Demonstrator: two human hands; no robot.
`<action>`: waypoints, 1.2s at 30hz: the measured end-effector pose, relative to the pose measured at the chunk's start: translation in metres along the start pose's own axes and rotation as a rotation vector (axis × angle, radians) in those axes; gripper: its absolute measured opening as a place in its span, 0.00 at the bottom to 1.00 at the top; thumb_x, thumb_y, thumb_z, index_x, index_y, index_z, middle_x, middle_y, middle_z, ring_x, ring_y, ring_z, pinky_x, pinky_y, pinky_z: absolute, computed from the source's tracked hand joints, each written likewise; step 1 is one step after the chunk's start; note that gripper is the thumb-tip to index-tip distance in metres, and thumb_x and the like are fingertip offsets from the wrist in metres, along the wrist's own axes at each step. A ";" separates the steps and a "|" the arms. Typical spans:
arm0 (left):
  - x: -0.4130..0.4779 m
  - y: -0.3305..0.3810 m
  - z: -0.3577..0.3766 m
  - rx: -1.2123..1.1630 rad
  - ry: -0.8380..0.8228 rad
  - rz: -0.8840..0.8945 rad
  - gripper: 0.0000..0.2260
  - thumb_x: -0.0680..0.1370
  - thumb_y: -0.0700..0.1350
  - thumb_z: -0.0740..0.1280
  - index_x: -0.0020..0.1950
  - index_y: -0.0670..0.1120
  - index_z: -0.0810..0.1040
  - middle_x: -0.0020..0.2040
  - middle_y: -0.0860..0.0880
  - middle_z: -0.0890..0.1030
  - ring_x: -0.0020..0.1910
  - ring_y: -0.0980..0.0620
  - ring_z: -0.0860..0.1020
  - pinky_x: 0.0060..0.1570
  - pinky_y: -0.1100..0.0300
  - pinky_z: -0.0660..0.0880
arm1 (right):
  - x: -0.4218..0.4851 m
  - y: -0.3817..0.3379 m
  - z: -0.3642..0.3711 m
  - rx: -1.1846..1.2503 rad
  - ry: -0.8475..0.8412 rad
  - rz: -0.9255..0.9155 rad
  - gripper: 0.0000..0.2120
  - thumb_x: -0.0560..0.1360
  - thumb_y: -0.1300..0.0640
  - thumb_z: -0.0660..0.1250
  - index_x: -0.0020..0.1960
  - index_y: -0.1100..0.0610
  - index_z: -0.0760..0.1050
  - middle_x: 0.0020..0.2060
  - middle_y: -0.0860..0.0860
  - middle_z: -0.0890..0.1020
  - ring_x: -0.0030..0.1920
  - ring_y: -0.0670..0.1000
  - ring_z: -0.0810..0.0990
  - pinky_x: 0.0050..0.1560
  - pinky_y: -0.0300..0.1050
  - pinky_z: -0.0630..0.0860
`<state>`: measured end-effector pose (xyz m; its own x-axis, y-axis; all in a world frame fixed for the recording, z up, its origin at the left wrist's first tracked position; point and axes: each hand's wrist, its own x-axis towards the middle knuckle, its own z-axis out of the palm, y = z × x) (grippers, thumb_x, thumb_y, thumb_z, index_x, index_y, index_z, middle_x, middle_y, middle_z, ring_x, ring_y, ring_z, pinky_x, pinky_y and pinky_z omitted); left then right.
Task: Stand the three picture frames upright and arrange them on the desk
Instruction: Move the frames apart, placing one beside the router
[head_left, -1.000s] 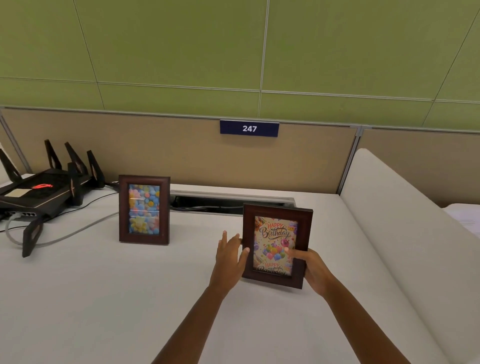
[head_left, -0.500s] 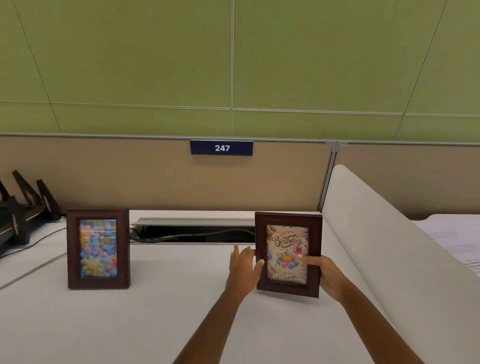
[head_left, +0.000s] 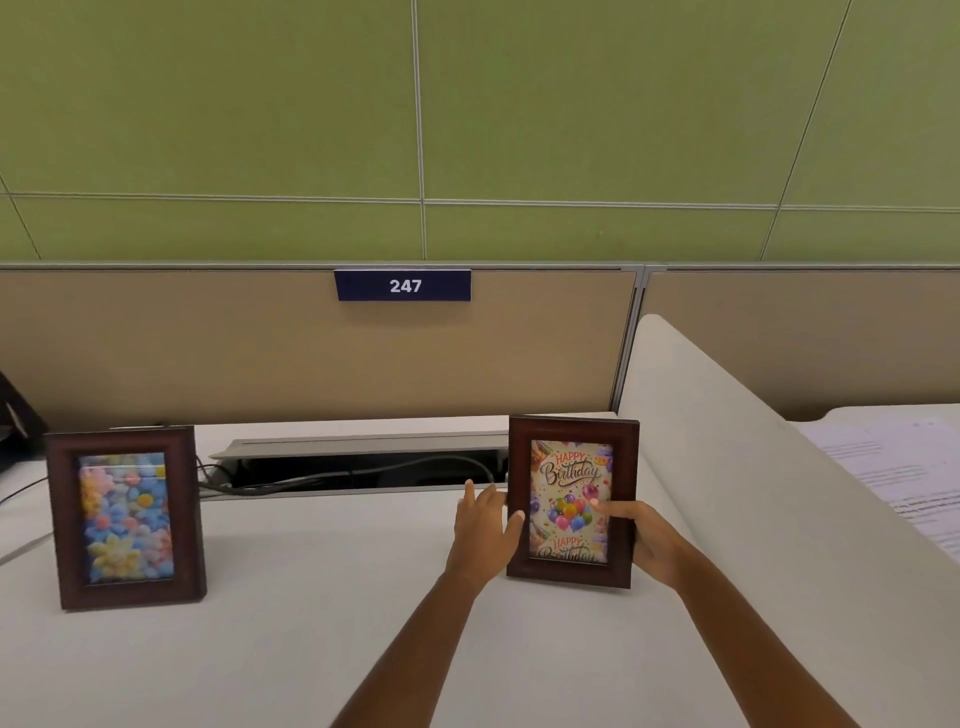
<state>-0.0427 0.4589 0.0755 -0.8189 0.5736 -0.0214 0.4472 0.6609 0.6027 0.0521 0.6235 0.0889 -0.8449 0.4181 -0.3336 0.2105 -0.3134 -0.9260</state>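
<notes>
Between left hand (head_left: 484, 527) and right hand (head_left: 652, 543) stands the birthday frame (head_left: 571, 571).

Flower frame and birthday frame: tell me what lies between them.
In the head view, only bare desk and the left hand, which touches the birthday frame.

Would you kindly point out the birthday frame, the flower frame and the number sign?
birthday frame (head_left: 569, 480), head view, picture centre.
flower frame (head_left: 126, 517), head view, picture centre.
number sign (head_left: 404, 285), head view, digits.
</notes>
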 end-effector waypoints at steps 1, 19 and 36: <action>0.000 0.000 0.001 0.000 -0.004 -0.003 0.22 0.80 0.51 0.54 0.73 0.46 0.59 0.77 0.47 0.55 0.77 0.46 0.46 0.75 0.50 0.49 | 0.001 0.002 -0.001 0.005 0.002 0.001 0.08 0.73 0.65 0.62 0.48 0.54 0.75 0.46 0.54 0.81 0.48 0.55 0.80 0.45 0.49 0.78; -0.015 -0.014 0.032 -0.117 -0.090 -0.054 0.22 0.81 0.50 0.54 0.74 0.46 0.57 0.76 0.46 0.58 0.77 0.47 0.49 0.74 0.51 0.53 | 0.008 0.014 -0.006 -0.007 0.026 -0.057 0.09 0.73 0.65 0.62 0.46 0.52 0.75 0.45 0.51 0.82 0.46 0.53 0.81 0.41 0.44 0.81; -0.019 -0.032 0.050 -0.122 -0.120 0.004 0.23 0.81 0.50 0.55 0.75 0.46 0.55 0.76 0.47 0.58 0.77 0.46 0.48 0.75 0.51 0.50 | 0.015 0.023 -0.013 -0.107 0.024 -0.097 0.11 0.75 0.61 0.62 0.57 0.55 0.70 0.50 0.54 0.80 0.47 0.52 0.80 0.51 0.51 0.76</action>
<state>-0.0233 0.4507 0.0170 -0.7647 0.6350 -0.1095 0.3976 0.5987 0.6953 0.0502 0.6337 0.0604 -0.8518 0.4631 -0.2448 0.1810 -0.1782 -0.9672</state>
